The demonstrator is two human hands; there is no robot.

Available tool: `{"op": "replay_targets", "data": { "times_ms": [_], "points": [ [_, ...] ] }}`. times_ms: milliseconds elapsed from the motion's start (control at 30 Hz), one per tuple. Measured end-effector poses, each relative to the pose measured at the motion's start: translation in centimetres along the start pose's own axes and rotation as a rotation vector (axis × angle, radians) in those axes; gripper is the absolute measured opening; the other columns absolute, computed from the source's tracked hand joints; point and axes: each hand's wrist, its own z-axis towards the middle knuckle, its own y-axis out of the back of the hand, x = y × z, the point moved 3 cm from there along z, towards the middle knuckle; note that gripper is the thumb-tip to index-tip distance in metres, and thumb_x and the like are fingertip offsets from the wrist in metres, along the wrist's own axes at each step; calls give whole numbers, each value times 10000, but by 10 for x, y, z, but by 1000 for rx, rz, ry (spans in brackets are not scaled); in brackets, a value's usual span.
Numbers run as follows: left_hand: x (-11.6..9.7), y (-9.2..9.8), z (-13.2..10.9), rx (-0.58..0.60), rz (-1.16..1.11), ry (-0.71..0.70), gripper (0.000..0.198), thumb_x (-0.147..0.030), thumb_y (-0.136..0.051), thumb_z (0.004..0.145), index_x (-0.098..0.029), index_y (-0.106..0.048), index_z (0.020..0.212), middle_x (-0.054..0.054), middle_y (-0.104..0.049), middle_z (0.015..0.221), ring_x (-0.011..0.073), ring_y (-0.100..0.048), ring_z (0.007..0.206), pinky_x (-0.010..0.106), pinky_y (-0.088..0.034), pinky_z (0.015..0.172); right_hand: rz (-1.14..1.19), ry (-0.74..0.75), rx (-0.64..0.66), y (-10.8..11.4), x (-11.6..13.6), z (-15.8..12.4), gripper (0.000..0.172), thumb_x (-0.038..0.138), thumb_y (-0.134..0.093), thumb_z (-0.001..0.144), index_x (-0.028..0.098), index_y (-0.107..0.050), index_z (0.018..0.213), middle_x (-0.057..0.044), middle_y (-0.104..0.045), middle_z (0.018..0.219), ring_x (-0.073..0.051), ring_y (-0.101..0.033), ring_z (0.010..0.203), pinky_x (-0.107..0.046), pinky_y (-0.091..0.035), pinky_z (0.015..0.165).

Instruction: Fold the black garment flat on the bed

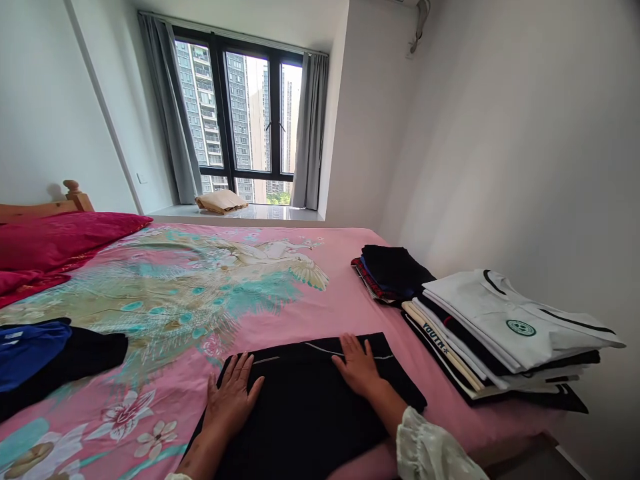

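Observation:
A black garment (300,407) with thin grey lines near its far edge lies flat on the pink bed sheet, close in front of me. What kind of garment it is I cannot tell. My left hand (231,393) rests flat on its left side, fingers stretched out and pointing away from me. On the far right part of the same garment lies my right hand (357,365), palm down with the thumb apart. Neither hand grips the cloth.
To the right stands a tall stack of folded shirts (480,333), a white one on top. Behind it is a smaller pile of dark folded clothes (395,267). A blue and black garment (55,360) lies loosely at left. Red pillows (65,237) sit by the wooden headboard (77,199).

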Motion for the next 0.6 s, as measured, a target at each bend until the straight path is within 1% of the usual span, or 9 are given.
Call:
{"op": "replay_targets", "data": {
  "times_ms": [67,133,233,300,367,400,467,533,600],
  "points": [
    [0,0,0,-2,-7,-5,627,-512,-235,895,-241,-225,1459,-14,-148,1553,210,-68,1438,574,-41,1124,-68,-99,-15,7,-44,-5,713,563,-182,904,124,-205,1466,-79,-163,1549,-216,-67,1430,-494,46,1131],
    [0,1,0,1,-12,-5,624,-508,-233,896,-242,-221,1460,-16,-152,1553,211,-65,1438,576,-39,1123,-89,-192,-20,14,-78,-10,714,571,-182,899,147,-178,1473,-77,-162,1550,-229,-77,1428,-535,24,1120],
    [1,1,0,4,-10,6,621,-502,-237,897,-243,-217,1461,-20,-153,1553,208,-58,1439,569,-36,1125,-49,-311,0,19,-104,-15,733,583,-163,893,137,-160,1475,-101,-179,1544,-243,-116,1421,-570,-53,1107],
    [1,0,0,-3,-10,4,621,-503,-246,895,-242,-228,1458,-15,-156,1553,210,-62,1438,562,-38,1127,-37,-376,-33,23,-104,-18,750,587,-160,892,113,-159,1473,-115,-163,1546,-247,-91,1425,-573,-71,1105],
    [1,-1,1,-20,-10,-5,622,-503,-263,892,-237,-242,1454,-5,-174,1550,216,-79,1436,561,-43,1126,-64,-365,-120,31,-93,-22,735,571,-163,903,109,-150,1474,-105,-124,1555,-240,-38,1430,-559,-36,1113],
    [1,-1,2,-30,-8,-10,621,-499,-268,892,-235,-245,1453,-3,-184,1548,218,-88,1435,565,-46,1124,-80,-319,-164,35,-85,-24,719,558,-162,910,115,-147,1476,-93,-112,1558,-232,-17,1431,-542,-11,1119],
    [1,-2,2,-47,2,-15,616,-491,-267,894,-232,-243,1452,-6,-195,1545,216,-96,1434,572,-53,1120,-94,-160,-207,43,-68,-28,682,534,-158,925,136,-157,1478,-62,-117,1560,-209,-7,1432,-494,25,1132],
    [1,-3,3,-47,17,-14,614,-491,-254,898,-232,-237,1453,-15,-187,1546,213,-91,1434,575,-57,1120,-79,-2,-181,47,-58,-33,659,524,-159,931,153,-179,1476,-44,-150,1555,-191,-27,1432,-449,29,1142],
    [1,-3,3,-37,27,-12,614,-494,-241,900,-233,-231,1455,-19,-173,1549,212,-88,1435,573,-60,1121,-61,79,-109,43,-59,-36,648,517,-187,930,160,-206,1471,-46,-188,1547,-190,-56,1431,-434,15,1146]
  ]
}}
